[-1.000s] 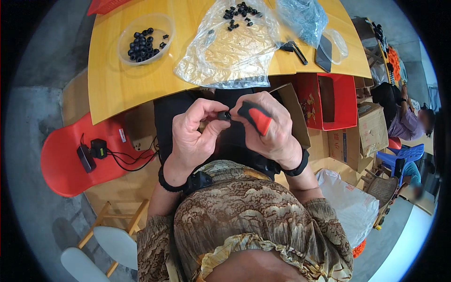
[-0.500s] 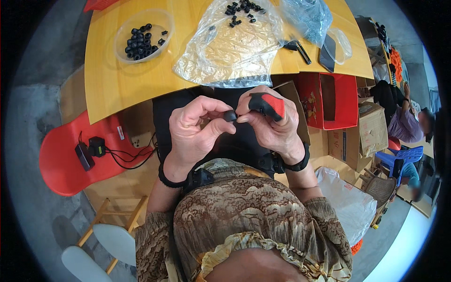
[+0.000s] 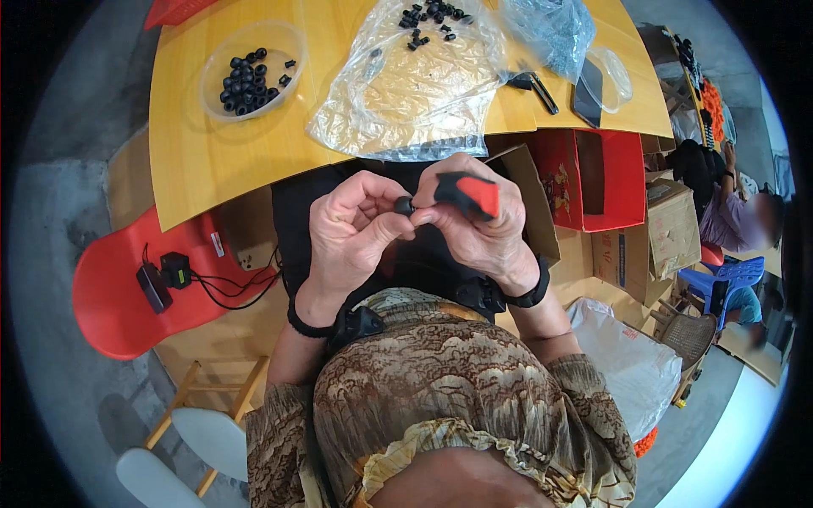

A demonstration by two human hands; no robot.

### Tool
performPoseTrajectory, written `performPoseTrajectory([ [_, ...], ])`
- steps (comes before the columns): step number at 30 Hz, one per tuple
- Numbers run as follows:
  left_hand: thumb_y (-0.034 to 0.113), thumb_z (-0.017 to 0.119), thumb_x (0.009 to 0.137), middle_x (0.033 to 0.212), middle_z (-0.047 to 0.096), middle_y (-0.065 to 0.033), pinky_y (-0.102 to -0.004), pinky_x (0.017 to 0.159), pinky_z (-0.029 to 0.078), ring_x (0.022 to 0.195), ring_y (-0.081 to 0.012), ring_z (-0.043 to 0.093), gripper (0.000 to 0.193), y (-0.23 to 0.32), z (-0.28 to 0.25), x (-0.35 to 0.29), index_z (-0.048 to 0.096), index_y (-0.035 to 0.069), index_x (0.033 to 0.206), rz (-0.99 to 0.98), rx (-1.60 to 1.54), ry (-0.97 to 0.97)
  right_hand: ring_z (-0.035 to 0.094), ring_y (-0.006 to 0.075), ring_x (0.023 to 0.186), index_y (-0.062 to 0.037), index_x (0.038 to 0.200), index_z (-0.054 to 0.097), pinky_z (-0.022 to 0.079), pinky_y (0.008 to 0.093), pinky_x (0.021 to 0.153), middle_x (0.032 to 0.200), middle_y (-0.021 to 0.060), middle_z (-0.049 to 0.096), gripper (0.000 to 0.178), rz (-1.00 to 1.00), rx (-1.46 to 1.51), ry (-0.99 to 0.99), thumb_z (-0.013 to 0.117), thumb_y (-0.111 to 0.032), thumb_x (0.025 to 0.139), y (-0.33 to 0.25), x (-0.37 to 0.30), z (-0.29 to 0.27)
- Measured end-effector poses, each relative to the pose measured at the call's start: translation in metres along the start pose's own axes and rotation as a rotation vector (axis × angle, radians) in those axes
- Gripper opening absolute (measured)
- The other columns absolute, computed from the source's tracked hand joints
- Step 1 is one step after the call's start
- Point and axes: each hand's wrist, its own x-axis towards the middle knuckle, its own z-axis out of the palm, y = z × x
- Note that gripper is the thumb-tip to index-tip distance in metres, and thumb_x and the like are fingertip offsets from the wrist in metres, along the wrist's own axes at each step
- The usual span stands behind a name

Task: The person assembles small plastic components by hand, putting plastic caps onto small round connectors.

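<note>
Between the thumb and forefinger of my left hand (image 3: pixel 356 222) sits a small black round part (image 3: pixel 404 206), its open end facing right. My right hand (image 3: pixel 478 224) meets it from the right, thumb and forefinger pinched against its end; whether a smaller piece is between those fingertips is hidden. A black-and-red cover (image 3: pixel 470 195) wraps a finger of my right hand. Both hands are above my lap, just off the table's near edge. Similar black parts (image 3: pixel 243 87) fill some of a clear round tub (image 3: pixel 292 44) on the table.
A crumpled clear plastic bag (image 3: pixel 398 106) lies on the yellow table (image 3: pixel 182 161) with small black pieces (image 3: pixel 436 13) at its far end. Right of it are a black cutter-like tool (image 3: pixel 542 91), a dark phone (image 3: pixel 587 97) and a bluish bag (image 3: pixel 555 34). A red box (image 3: pixel 618 182) stands below.
Both hands have shifted slightly left, and the right fingertips have closed up against the black part. The right hand has turned a little, tilting its black-and-red cover.
</note>
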Motion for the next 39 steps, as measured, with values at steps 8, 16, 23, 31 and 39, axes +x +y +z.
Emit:
performPoseTrajectory([
  [8, 0.009, 0.062, 0.082, 0.075, 0.060, -0.0047, -0.0174, 0.057, 0.047, 0.062, -0.0083, 0.058, 0.015, -0.015, -0.009, 0.006, 0.054, -0.001, 0.089, -0.107, -0.113, 0.035, 0.060, 0.0249, 0.065, -0.0032, 0.080, 0.061, 0.047, 0.0298, 0.053, 0.075, 0.0098, 0.057, 0.019, -0.090, -0.261, 0.005, 0.067, 0.004, 0.063, 0.016, 0.011, -0.004],
  [16, 0.011, 0.063, 0.082, 0.074, 0.060, -0.0069, -0.0208, 0.059, 0.049, 0.064, -0.0103, 0.058, 0.017, -0.020, -0.017, 0.011, 0.053, -0.001, 0.088, -0.069, -0.171, 0.056, 0.061, 0.0318, 0.064, -0.0008, 0.078, 0.064, 0.046, 0.0355, 0.057, 0.068, 0.0199, 0.061, 0.024, 0.193, -0.841, 0.067, 0.068, -0.023, 0.070, 0.136, 0.096, -0.066],
  [23, 0.012, 0.063, 0.082, 0.074, 0.060, -0.0070, -0.0204, 0.059, 0.047, 0.063, -0.0106, 0.057, 0.018, -0.020, -0.023, 0.012, 0.054, -0.001, 0.088, -0.071, -0.166, 0.066, 0.061, 0.0335, 0.069, -0.0001, 0.077, 0.063, 0.047, 0.0387, 0.061, 0.071, 0.0198, 0.062, 0.029, 0.175, -1.005, -0.007, 0.067, -0.028, 0.070, 0.187, 0.128, -0.070],
  [31, 0.010, 0.062, 0.082, 0.074, 0.059, -0.0071, -0.0210, 0.059, 0.048, 0.064, -0.0108, 0.057, 0.016, -0.017, -0.020, 0.009, 0.053, -0.001, 0.089, -0.019, -0.183, 0.074, 0.062, 0.0262, 0.067, 0.0015, 0.077, 0.061, 0.049, 0.0329, 0.063, 0.070, 0.0153, 0.062, 0.023, 0.204, -0.905, 0.070, 0.066, -0.020, 0.070, 0.152, 0.120, -0.062],
  [39, 0.009, 0.061, 0.082, 0.076, 0.060, -0.0078, -0.0225, 0.060, 0.049, 0.066, -0.0112, 0.058, 0.016, -0.008, -0.007, -0.003, 0.052, -0.001, 0.089, 0.113, -0.160, 0.045, 0.058, 0.0123, 0.074, 0.0006, 0.079, 0.060, 0.048, 0.0234, 0.064, 0.079, 0.0067, 0.061, 0.014, 0.436, 0.383, 0.136, 0.065, 0.008, 0.068, 0.016, 0.031, -0.026],
])
